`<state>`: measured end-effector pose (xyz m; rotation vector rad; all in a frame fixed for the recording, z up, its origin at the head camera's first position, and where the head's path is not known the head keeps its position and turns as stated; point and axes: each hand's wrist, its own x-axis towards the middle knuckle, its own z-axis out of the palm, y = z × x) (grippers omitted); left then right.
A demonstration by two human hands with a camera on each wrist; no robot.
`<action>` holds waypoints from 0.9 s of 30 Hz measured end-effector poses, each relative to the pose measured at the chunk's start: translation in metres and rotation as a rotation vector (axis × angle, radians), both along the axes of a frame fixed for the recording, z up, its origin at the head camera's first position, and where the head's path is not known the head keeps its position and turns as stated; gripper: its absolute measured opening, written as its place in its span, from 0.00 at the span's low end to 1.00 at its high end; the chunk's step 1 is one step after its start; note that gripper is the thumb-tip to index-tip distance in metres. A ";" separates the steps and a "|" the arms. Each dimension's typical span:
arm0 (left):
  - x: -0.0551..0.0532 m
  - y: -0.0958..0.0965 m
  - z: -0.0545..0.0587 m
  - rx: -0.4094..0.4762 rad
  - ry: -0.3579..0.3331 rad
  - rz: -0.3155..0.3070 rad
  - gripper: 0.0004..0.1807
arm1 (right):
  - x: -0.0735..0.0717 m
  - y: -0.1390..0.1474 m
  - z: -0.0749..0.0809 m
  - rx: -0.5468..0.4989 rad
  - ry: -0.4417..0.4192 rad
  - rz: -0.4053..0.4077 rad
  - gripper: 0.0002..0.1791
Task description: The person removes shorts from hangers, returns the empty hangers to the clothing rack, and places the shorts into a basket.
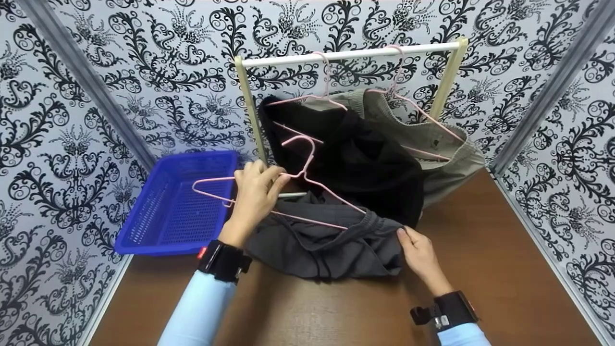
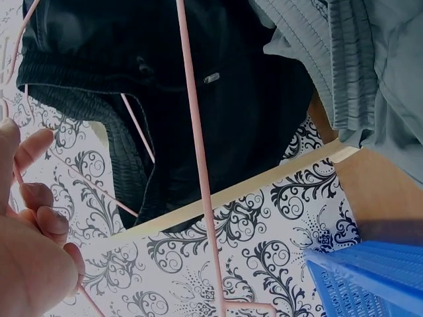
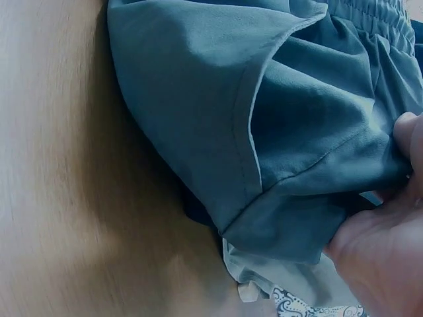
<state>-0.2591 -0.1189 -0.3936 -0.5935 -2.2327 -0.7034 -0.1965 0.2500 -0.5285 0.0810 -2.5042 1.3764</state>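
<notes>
My left hand grips a pink clothes hanger by its upper arm, left of the hook. One end of the hanger lies inside the elastic waistband of dark grey shorts; its other end sticks out bare to the left. With thumb and fingers my right hand pinches the shorts at the right side, just below the waistband. In the right wrist view the shorts show a pocket edge beside the hand. The left wrist view shows the fingers curled round the hanger wire.
A rack with a white rail stands behind. On it hang black shorts and beige-grey shorts on pink hangers. A blue plastic basket sits at the left on the brown table. Patterned walls enclose the table.
</notes>
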 end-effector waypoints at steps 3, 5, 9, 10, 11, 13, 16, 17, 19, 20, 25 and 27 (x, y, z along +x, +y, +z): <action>0.000 -0.002 0.001 0.003 0.000 0.002 0.10 | 0.000 0.001 -0.001 0.002 -0.014 -0.007 0.14; 0.000 -0.002 0.003 0.004 0.000 0.002 0.11 | 0.000 0.002 -0.002 0.002 -0.018 -0.011 0.14; 0.000 -0.003 0.004 0.003 0.006 0.003 0.11 | 0.000 0.003 -0.004 0.013 -0.021 -0.014 0.15; 0.000 -0.004 0.004 0.004 0.009 0.003 0.10 | 0.001 0.004 -0.005 0.020 -0.021 -0.016 0.14; 0.000 -0.004 0.004 0.003 0.012 0.003 0.10 | 0.001 0.004 -0.005 0.023 -0.022 -0.019 0.14; 0.000 -0.005 0.003 0.004 0.015 0.002 0.10 | 0.001 0.004 -0.007 0.025 -0.026 -0.022 0.14; 0.000 -0.006 0.004 0.001 0.013 0.003 0.10 | 0.001 0.005 -0.009 0.018 -0.042 -0.023 0.15; 0.000 -0.006 0.004 -0.001 0.011 0.003 0.10 | 0.002 0.005 -0.010 0.013 -0.048 -0.022 0.15; 0.000 -0.007 0.005 -0.003 0.007 0.004 0.10 | 0.003 0.006 -0.012 0.010 -0.060 -0.020 0.16; 0.000 -0.007 0.005 -0.004 0.004 0.004 0.11 | 0.003 0.006 -0.013 0.008 -0.063 -0.020 0.16; 0.000 -0.008 0.005 -0.007 -0.001 0.010 0.11 | 0.003 0.008 -0.018 0.009 -0.063 -0.023 0.16; 0.000 -0.008 0.005 -0.010 0.002 0.011 0.11 | 0.002 0.009 -0.021 0.015 -0.066 -0.027 0.16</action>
